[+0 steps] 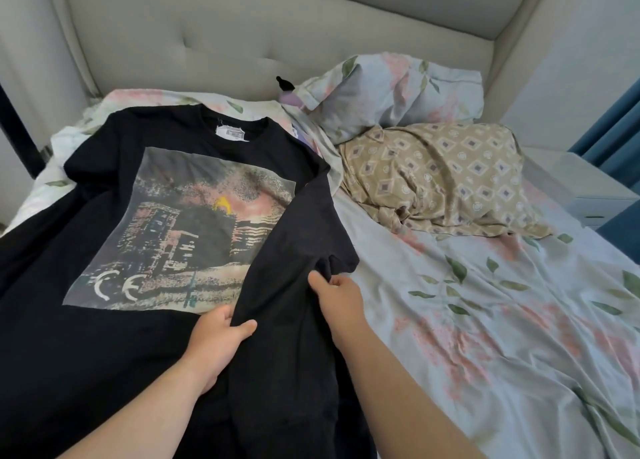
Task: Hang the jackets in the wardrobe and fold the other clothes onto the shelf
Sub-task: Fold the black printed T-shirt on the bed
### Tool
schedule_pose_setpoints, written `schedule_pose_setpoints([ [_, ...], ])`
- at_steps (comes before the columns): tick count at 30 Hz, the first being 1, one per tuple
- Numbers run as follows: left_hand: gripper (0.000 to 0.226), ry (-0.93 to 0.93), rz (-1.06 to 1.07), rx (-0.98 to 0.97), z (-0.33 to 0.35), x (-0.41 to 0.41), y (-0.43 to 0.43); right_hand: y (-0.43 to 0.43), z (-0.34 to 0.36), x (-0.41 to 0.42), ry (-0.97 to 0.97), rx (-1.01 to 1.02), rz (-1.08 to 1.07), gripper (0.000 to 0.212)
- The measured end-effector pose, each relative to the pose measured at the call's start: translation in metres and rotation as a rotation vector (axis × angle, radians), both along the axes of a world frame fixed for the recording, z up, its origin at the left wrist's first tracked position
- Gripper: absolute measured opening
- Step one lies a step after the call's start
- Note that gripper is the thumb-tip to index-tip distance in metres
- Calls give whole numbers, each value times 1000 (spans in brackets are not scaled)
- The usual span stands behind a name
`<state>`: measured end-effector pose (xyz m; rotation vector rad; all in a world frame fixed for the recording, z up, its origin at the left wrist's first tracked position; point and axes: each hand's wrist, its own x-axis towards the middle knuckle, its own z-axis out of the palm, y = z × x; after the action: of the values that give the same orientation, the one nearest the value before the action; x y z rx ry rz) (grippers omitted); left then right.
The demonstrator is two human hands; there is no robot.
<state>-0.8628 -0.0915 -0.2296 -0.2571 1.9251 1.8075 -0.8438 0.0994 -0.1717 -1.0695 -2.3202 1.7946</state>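
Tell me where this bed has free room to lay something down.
The widest free patch is the sheet right of the T-shirt, in front of the beige pillow. The bed's left half is crowded: the T-shirt covers it, with the left hand and right hand gripping its folded edge. The floral pillow fills the head end.

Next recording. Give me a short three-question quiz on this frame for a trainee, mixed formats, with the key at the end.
1. True or false: the black T-shirt lies print side up on the bed.
2. The right hand: A lies flat and open; B pinches the shirt's fabric; C is out of view.
3. How many hands have a grip on the shirt?
Key: 1 true; 2 B; 3 two, as the left hand holds a fold too.
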Motion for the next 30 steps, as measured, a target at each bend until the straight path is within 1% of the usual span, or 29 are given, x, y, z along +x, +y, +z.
schedule_pose_setpoints([
  [2, 15, -3, 1, -4, -1, -1, -1, -5, -4, 22, -64, 133, 138, 16],
  [4, 15, -5, -14, -4, -1, 0, -2, -2, -4, 40, -76, 233, 187, 7],
  [6, 20, 3, -37, 14, 1, 3, -3, 5, 1, 56, -141, 220, 229, 6],
  [8, 25, 14, -58, 27, 2, 7, -4, 14, 6, 69, -290, 134, 365, 7],
  [9, 26, 18, -64, 30, 3, 8, -4, 19, 9, 69, -340, 78, 418, 14],
  [10, 26, 14, -68, 31, 5, 11, -4, 25, 11, 67, -347, 31, 417, 23],
  [11, 25, 22, -69, 29, 5, 11, -4, 32, 14, 58, -313, -5, 359, 30],
  [12, 22, 29, -65, 30, 6, 12, -3, 40, 15, 47, -248, -30, 247, 35],
  [14, 16, 47, -50, 22, 7, 13, -3, 58, 16, 13, -109, -22, -6, 36],
  [16, 13, 66, -50, -18, 7, 11, -2, 71, 15, -26, -34, -36, -147, 36],
  [17, 13, 70, -52, -25, 8, 10, -2, 74, 11, -44, -20, -38, -163, 38],
  [18, 11, 71, -62, -21, 10, 10, -2, 75, 4, -58, -24, 2, -157, 37],
  [19, 3, 70, -76, -23, 9, 6, -1, 74, -7, -72, -30, 91, -149, 35],
  [21, 20, 66, -64, -80, 10, -2, -4, 69, -31, -85, -30, 344, -181, 30],
  [22, 23, 51, -18, -99, 11, -10, -6, 66, -41, -85, -3, 436, -206, 28],
  [23, 18, 14, 17, -97, 11, -22, -5, 64, -48, -84, 34, 473, -219, 26],
  [24, 13, -25, 10, -101, 12, -38, -3, 66, -55, -86, 64, 471, -222, 24],
  [25, 17, -28, -17, -109, 13, -56, 3, 69, -58, -87, 82, 455, -212, 22],
  [26, 22, 9, -32, -129, 14, -77, 11, 72, -60, -88, 87, 436, -187, 20],
  [27, 25, 88, -42, -175, 16, -101, 22, 74, -60, -89, 86, 422, -163, 19],
  [29, 22, 255, -97, -269, 26, -146, 52, 75, -57, -89, 72, 394, -133, 17],
  [30, 25, 326, -121, -322, 31, -167, 68, 75, -55, -88, 68, 374, -129, 17],
])
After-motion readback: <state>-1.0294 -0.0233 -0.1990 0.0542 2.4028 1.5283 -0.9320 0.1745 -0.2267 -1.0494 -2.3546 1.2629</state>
